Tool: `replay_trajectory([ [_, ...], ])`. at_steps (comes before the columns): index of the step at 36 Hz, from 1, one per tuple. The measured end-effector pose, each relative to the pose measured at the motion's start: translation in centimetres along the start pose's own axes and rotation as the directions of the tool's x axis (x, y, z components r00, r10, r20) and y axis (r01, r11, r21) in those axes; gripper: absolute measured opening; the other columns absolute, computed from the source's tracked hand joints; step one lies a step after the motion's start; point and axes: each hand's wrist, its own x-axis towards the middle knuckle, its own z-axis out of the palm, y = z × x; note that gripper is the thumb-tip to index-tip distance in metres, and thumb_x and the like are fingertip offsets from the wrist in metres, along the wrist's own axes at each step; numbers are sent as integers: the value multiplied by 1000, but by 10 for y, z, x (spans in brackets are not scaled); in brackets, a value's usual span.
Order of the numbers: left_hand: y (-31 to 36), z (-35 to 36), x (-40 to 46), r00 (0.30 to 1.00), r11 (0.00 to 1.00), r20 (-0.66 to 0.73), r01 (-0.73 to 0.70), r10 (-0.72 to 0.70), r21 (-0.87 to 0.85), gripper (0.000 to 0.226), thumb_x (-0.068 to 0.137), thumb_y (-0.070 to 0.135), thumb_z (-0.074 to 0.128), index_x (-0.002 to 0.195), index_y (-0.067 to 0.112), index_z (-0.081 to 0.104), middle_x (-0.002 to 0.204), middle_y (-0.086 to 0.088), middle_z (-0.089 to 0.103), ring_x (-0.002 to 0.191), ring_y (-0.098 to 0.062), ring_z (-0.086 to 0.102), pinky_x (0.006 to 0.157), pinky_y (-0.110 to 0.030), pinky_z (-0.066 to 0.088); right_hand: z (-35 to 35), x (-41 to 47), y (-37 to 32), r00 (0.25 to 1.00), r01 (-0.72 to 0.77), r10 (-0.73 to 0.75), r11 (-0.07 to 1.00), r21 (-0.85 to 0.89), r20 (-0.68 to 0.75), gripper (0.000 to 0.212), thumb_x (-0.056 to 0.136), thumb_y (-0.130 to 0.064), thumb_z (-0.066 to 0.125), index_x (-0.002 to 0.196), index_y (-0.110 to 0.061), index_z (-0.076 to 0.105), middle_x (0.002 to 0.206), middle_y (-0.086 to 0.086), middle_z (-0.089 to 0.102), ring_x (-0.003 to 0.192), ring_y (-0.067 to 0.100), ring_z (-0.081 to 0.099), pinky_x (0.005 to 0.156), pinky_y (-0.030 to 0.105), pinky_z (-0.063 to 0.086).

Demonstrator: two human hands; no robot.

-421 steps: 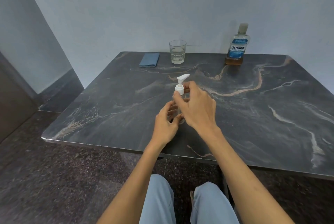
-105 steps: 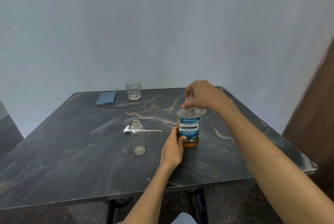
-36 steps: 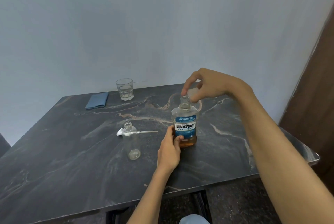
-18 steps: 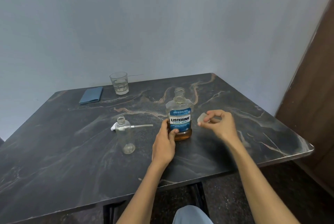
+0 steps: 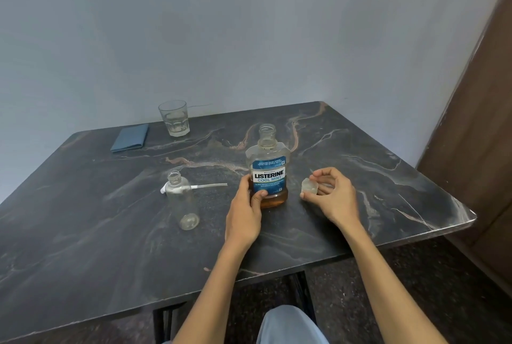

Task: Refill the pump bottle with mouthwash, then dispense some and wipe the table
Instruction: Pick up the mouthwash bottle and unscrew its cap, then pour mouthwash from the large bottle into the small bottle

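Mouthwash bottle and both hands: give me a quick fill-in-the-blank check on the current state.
1. The mouthwash bottle stands with its cap ____.
2. The right hand pinches the ____ in its fingers.
3. The pump head lies on the table behind the ____ pump bottle.
4. The left hand grips the ____ bottle.

Missing: off; cap; empty; mouthwash

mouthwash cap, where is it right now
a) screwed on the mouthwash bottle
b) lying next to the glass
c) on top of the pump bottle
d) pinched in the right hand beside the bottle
d: the clear cap is pinched in the fingers of the right hand, just right of the mouthwash bottle, whose neck stands open while the left hand grips its base.
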Motion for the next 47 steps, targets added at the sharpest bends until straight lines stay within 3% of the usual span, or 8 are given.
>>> replay_trajectory([
  [10, 0, 0, 0, 999, 1000, 27, 21, -21, -9, 35, 98, 23, 46, 132, 30, 40, 130, 8, 56, 119, -10, 51, 101, -38, 42, -1, -6, 0, 998, 55, -53, 998, -44, 43, 55, 61, -4, 85, 105, -23, 57, 111, -6, 60, 102, 7, 58, 79, 9, 46],
  [16, 2, -1, -1, 999, 1000, 30, 28, -29, 4, 38, 98, 24, 45, 136, 26, 37, 133, 6, 54, 122, -12, 50, 104, -40, 42, 1, -18, -11, 988, 148, -145, 987, 67, -52, 63, 61, -4, 85, 113, -23, 54, 113, -24, 54, 114, -2, 49, 88, 1, 37],
  [22, 2, -1, -3, 1000, 1000, 7, -5, 5, 9, 36, 98, 24, 46, 133, 27, 40, 129, 7, 57, 116, -11, 54, 100, -41, 44, 34, -34, -22, 973, 233, -230, 959, 160, -36, 69, 69, -10, 81, 122, -38, 47, 123, -22, 51, 119, -10, 45, 96, 5, 36],
  [26, 4, -2, -4, 1000, 1000, -4, -20, 20, 9, 30, 98, 23, 46, 123, 40, 40, 123, 13, 59, 111, -7, 56, 97, -39, 47, 54, -28, -25, 981, 177, -189, 963, 203, 41, 78, 70, -15, 80, 136, -27, 40, 130, -15, 46, 123, -5, 42, 99, 10, 33],
  [32, 2, -2, -5, 999, 998, 19, -47, 46, 29, 31, 99, 25, 45, 126, 38, 39, 123, 12, 59, 109, -4, 56, 93, -32, 47, 62, -16, -31, 961, 143, -201, 950, 279, 192, 35, 80, -22, 66, 111, -29, 53, 106, -15, 65, 103, 0, 61, 78, 11, 48],
  [42, 9, -2, -14, 991, 997, -112, -65, 70, 48, 35, 96, 25, 51, 130, 29, 45, 128, 13, 55, 114, 1, 52, 96, -25, 46, 66, -14, -21, 952, 143, -216, 940, 308, 217, 32, 82, -32, 58, 113, -32, 51, 109, -9, 65, 102, 4, 63, 78, 17, 50],
  [45, 17, -8, -34, 898, 938, -342, -176, 277, 297, 41, 95, 26, 54, 134, 22, 45, 135, 10, 51, 122, 7, 41, 98, -13, 39, 68, -14, -19, 951, 162, -226, 946, 282, 212, 32, 82, -36, 55, 113, -35, 48, 111, -11, 62, 104, 2, 60, 85, 19, 49],
  [47, 22, -13, -49, 733, 851, -451, -354, 510, 388, 40, 93, 22, 58, 130, 18, 47, 134, 4, 53, 126, -4, 45, 107, -20, 35, 69, -13, -17, 950, 178, -238, 944, 279, 203, 35, 83, -35, 54, 117, -27, 48, 112, -10, 62, 105, 1, 59, 86, 19, 49],
])
